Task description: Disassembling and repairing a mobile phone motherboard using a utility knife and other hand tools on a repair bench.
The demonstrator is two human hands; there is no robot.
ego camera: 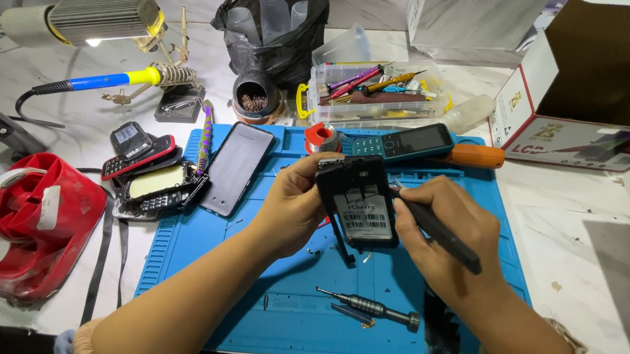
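Observation:
My left hand (pixel 290 209) holds a small black phone (pixel 357 202) with its back cover off, tilted up above the blue work mat (pixel 190 250); a barcode label shows in its open back. My right hand (pixel 443 237) grips a black tool (pixel 438 234) like a pen, its tip touching the phone's right edge. On the mat below the hands lie a grey precision screwdriver (pixel 371 308) and a small blue piece (pixel 353 314).
A dark smartphone (pixel 236 167) and a teal keypad phone (pixel 403 142) lie on the mat's far side. Several old phones (pixel 145 171) are piled at left, near a red tape dispenser (pixel 29 221), a soldering iron (pixel 103 81) and a lamp (pixel 98 17). A clear tool box (pixel 375 91) and a cardboard box (pixel 606 83) stand behind.

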